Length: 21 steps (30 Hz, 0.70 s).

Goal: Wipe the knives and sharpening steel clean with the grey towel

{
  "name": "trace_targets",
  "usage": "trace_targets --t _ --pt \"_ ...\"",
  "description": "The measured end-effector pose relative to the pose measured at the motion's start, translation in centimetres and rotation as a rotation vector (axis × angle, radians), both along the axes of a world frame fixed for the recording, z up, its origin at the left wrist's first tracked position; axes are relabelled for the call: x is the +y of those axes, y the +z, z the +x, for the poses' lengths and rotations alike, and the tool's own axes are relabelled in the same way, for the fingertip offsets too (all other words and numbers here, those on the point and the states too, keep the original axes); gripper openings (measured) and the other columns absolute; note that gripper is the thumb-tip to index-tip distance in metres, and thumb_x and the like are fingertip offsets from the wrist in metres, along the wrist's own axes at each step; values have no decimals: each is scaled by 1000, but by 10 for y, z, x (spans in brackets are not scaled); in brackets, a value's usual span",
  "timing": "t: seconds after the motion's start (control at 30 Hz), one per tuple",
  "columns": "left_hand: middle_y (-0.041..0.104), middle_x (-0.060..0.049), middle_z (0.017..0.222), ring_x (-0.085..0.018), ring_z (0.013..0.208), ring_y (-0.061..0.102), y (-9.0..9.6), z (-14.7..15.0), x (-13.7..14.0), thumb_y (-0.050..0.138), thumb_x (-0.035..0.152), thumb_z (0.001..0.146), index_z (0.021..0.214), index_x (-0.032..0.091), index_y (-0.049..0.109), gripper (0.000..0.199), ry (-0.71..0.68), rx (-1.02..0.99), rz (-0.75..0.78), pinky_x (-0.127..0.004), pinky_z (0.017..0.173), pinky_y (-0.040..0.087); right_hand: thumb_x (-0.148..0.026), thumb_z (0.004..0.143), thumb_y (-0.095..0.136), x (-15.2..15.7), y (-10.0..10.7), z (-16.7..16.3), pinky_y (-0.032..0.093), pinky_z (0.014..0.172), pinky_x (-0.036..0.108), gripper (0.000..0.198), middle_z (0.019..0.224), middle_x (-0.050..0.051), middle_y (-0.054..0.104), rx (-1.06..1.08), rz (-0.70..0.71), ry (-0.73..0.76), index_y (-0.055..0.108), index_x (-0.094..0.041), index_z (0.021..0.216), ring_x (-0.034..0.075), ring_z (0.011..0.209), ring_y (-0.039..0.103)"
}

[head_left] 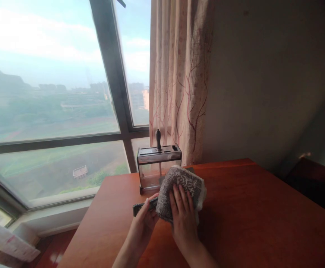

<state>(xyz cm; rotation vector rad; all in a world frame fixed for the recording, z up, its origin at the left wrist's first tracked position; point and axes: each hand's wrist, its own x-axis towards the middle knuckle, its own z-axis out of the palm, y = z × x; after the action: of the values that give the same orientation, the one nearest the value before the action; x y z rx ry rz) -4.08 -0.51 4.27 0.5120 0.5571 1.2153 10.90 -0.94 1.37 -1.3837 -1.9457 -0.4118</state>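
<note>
The left hand [144,219] grips a dark handle [140,207], fingers curled around it. The right hand [182,216] lies flat on a grey cloth [179,188], fingers spread — the cloth wraps whatever extends from the handle. Both sit on the table [249,208], just before a clear knife block [158,167] — one knob [158,138] stands up from it.

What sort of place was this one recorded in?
Probably a room in a high-rise home: a large window looks out over distant buildings, a patterned curtain hangs beside it, and a knife block stands on a wooden table.
</note>
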Motion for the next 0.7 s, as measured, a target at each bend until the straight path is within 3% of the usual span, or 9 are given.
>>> trace_targets --t 0.17,0.5,0.7 --pt "74 -7 109 -22 105 65 0 1 -1 53 33 91 111 18 70 30 -1 -43 -29 -29 93 45 1 79 37 -6 0 -8 27 111 54 71 153 9 31 -20 13 78 27 -15 147 30 142 22" --pt "76 -6 102 -24 106 65 -4 1 0 56 30 89 111 18 70 29 36 -58 -75 -35 103 40 -1 77 41 -9 2 -8 26 112 53 71 154 8 30 -22 1 138 31 -15 146 29 142 22" --pt "72 -11 112 -26 110 63 -1 -3 1 52 33 91 111 13 70 33 17 -73 -25 -40 107 37 -2 77 43 6 1 17 25 112 55 69 152 9 33 65 18 29 33 -16 144 29 142 23"
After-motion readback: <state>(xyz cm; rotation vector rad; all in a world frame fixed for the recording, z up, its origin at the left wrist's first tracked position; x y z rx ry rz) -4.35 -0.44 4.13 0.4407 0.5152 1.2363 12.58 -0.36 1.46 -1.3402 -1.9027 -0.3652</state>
